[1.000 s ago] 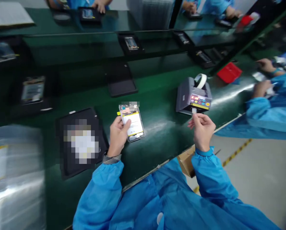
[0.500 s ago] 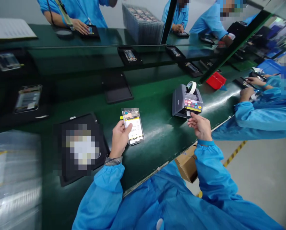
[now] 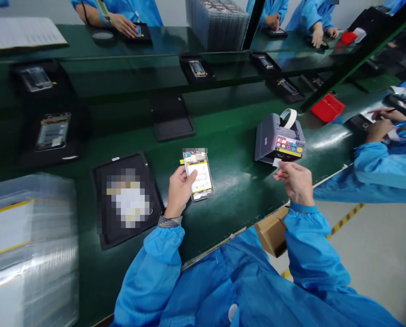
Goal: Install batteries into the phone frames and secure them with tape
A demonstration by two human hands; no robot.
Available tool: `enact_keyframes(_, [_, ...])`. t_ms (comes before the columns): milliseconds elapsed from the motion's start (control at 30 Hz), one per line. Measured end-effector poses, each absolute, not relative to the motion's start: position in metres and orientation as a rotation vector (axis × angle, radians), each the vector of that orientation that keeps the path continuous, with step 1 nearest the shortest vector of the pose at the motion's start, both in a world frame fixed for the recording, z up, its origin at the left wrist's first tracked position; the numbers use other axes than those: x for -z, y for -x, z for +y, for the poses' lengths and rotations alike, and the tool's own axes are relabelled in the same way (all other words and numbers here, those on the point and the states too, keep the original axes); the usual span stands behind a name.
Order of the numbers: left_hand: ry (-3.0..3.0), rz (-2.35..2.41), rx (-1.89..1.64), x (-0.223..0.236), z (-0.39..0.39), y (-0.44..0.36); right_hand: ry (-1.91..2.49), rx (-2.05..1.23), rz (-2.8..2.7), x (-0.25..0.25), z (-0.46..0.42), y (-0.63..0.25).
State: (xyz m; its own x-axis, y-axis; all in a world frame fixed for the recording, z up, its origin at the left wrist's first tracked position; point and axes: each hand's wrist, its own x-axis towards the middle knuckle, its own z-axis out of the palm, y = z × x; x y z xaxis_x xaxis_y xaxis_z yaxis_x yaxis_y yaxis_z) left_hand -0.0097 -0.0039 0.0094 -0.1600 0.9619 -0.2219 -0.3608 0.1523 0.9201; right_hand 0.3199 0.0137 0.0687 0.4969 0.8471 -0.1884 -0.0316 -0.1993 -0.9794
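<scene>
My left hand [image 3: 181, 190] grips an opened smartphone [image 3: 200, 175] by its left edge, thumb across the front. The phone's white battery and circuit board show, and a yellow-green tab sticks out at its upper left. In my right hand [image 3: 296, 181], thumb and fingers pinch a small piece of white tape [image 3: 276, 162] at the front of a grey tape dispenser [image 3: 267, 136]. Whether the tape is still joined to the dispenser, I cannot tell. A white tape roll [image 3: 289, 119] stands up from its top.
Left of the phone lies a black tray [image 3: 107, 238] with blurred-out contents. Clear plastic trays [image 3: 53, 218] are stacked at the near left. A black tray [image 3: 172, 117] and a red bin [image 3: 327, 108] sit farther back. Co-workers' hands [image 3: 123, 25] work across the bench and at right.
The camera view has shifted, moving the scene rightward and slightly up. My right hand has drawn back a little from the dispenser, and more of the tape shows. My left hand keeps the phone.
</scene>
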Motion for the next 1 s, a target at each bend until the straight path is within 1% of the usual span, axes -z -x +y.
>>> enact_keyframes(200, [-0.636, 1.124, -1.349, -0.01, -0.005, 0.007, 1.474, -1.075, -0.915, -0.068, -0.003, -0.276])
enact_keyframes(333, [-0.566, 1.05, -1.333, -0.011, -0.006, 0.003, 1.428, -1.26, -1.021, -0.066, -0.008, -0.238])
enact_keyframes(600, [-0.633, 0.987, -1.333, -0.01, -0.007, 0.002, 1.35, -1.602, -1.134, -0.057, -0.007, -0.187])
enact_keyframes(700, [-0.667, 0.991, -1.344, -0.011, -0.008, 0.003, 1.371, -1.606, -1.171, -0.053, -0.006, -0.179])
enact_keyframes(1000, [-0.701, 0.995, -1.378, -0.009, -0.008, 0.003, 1.439, -1.428, -1.317, -0.044, -0.013, -0.172])
